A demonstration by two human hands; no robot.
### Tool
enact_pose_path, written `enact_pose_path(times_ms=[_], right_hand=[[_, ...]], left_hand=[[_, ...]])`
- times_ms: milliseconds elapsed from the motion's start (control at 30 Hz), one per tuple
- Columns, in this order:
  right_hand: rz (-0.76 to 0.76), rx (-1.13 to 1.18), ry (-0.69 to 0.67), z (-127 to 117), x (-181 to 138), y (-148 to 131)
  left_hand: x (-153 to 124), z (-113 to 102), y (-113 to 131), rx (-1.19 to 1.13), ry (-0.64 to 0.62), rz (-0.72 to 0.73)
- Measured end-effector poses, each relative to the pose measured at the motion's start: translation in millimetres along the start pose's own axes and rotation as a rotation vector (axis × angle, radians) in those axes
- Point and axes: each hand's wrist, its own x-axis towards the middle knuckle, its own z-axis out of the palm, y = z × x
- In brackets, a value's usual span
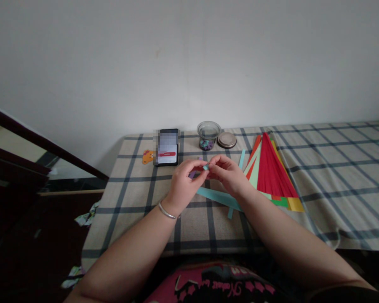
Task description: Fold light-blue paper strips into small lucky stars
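Between the fingertips of both hands is a small light-blue folded piece of paper (pixel 206 167). My left hand (pixel 185 181), with a silver bangle on its wrist, pinches it from the left. My right hand (pixel 225 171) closes on it from the right, its fingers bent. Below the hands lie light-blue paper strips (pixel 217 198), partly covered by my right wrist. A purple strip (pixel 192 173) shows behind my left fingers. Beyond the hands stands a clear jar (pixel 208 134) with small blue and purple folded pieces at its bottom.
A round lid (pixel 227 139) lies beside the jar. To the right fans a stack of red, orange, green and yellow paper strips (pixel 271 172). A phone or tablet (pixel 168 147) stands at the back left, by an orange cartoon figure (pixel 148 157). A checked cloth (pixel 129 202) covers the table against the wall.
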Motion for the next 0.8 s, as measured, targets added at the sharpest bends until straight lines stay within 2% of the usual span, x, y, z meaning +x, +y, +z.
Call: enact_pose_path(times_ms=[200, 500, 800], right_hand=[[0.028, -0.013, -0.004, -0.6, 0.3, -0.6], [-0.062, -0.132, 0.078, -0.6, 0.1, -1.4], [-0.048, -0.108, 0.062, -0.4, 0.0, -1.2]], left_hand=[[1.1, -1.2, 2.9, 0.018, -0.004, 0.006], [-0.3, -0.4, -0.4, 0.024, 0.016, -0.019], [-0.2, 0.6, -1.0, -0.006, 0.026, -0.044]])
